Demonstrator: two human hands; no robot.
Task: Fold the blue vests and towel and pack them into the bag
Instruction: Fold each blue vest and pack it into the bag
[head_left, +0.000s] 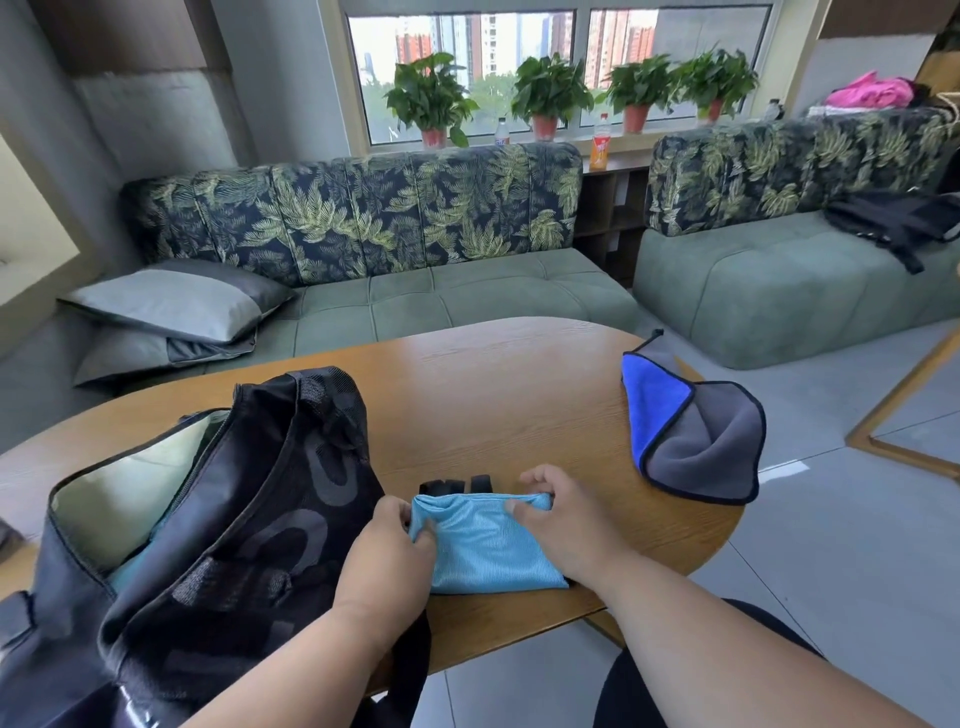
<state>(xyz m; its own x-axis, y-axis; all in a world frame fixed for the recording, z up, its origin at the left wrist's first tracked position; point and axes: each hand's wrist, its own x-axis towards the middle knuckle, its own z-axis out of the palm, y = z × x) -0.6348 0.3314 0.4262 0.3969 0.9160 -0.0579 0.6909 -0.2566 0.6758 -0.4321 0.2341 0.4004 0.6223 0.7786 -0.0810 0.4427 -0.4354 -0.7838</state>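
On the left end of the wooden counter (519, 374) a black bag (218, 519) lies open, its pale lining showing and a strip of light blue cloth visible inside, probably a vest already packed. Just right of the bag, at the counter's near edge, lies a folded blue vest (488, 551) with short black straps (457, 486) sticking out from its far side. The left hand (389, 545) pinches the vest's far left corner, right beside the bag, thumb and fingers clamped on the cloth. The right hand (561, 519) grips the far right edge, fingers curled over the fold. Well to the right of the bag, near the counter's rounded end, a blue and grey towel (696, 431) lies loosely bunched, not yet folded.

The vest looks ready to lift into the bag. The fabric appears thin and slippery, so the fold could fall open if only the corners carry it. The loose straps could snag on the bag's rim. The towel sits near the counter's edge and could slide off if nudged.
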